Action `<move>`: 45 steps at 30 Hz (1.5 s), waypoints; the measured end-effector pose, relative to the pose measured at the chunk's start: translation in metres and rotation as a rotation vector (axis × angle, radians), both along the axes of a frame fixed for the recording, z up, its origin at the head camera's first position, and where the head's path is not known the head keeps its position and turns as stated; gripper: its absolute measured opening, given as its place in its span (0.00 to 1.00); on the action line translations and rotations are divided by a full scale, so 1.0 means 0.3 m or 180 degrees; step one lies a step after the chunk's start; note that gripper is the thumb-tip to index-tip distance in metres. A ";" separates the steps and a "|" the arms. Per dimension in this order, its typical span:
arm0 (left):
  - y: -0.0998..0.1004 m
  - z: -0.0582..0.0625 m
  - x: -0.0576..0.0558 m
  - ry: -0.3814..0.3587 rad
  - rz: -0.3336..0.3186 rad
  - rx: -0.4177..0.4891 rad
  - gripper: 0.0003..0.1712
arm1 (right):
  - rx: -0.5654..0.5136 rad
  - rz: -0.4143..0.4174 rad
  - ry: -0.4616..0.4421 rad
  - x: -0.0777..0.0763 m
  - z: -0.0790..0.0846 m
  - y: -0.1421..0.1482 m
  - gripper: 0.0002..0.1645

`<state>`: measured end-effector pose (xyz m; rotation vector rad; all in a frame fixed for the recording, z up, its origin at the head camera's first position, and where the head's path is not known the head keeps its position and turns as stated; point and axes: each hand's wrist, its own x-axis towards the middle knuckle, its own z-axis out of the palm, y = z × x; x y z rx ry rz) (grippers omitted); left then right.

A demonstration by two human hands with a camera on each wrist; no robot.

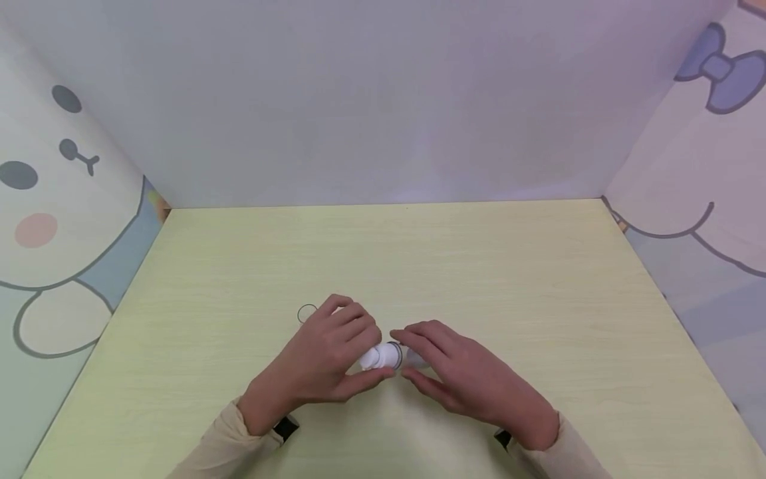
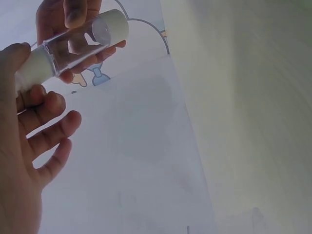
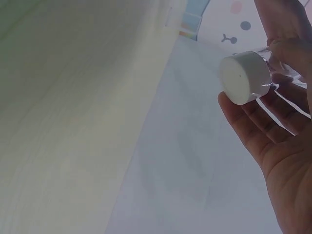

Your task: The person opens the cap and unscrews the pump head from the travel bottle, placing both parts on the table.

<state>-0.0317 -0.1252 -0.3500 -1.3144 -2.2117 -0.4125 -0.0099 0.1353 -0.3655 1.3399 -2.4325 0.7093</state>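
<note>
Between the hands is a small clear bottle [image 2: 80,46] with a white base [image 3: 241,80] and a white top [image 1: 383,356] that narrows toward its left end. My left hand [image 1: 335,352] pinches the white top between thumb and fingers, its other fingers loosely bent in the left wrist view. From the right, my right hand [image 1: 463,372] grips the see-through body, thumb on one side and fingers on the other. In the right wrist view the base faces the camera, beyond the right fingertips. The bottle lies tilted close over the table.
A clear thing with a thin round rim [image 1: 306,313] stands on the table just behind the left hand, partly hidden by it. The pale wooden table [image 1: 509,266] ends at a plain back wall [image 1: 383,100], with cartoon-printed side walls [image 1: 48,219].
</note>
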 end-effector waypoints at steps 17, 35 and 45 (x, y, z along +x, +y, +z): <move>0.038 -0.013 0.021 0.0153 0.0181 0.0434 0.24 | -0.0302 -0.0096 0.0417 0.001 0.003 -0.022 0.22; 0.067 -0.012 0.057 -0.0230 0.0348 0.0738 0.24 | -0.0486 -0.0360 0.0683 0.012 0.007 -0.047 0.23; 0.080 0.001 0.076 -0.0502 0.0513 0.0919 0.24 | -0.0651 -0.0540 0.0654 0.030 -0.004 -0.068 0.25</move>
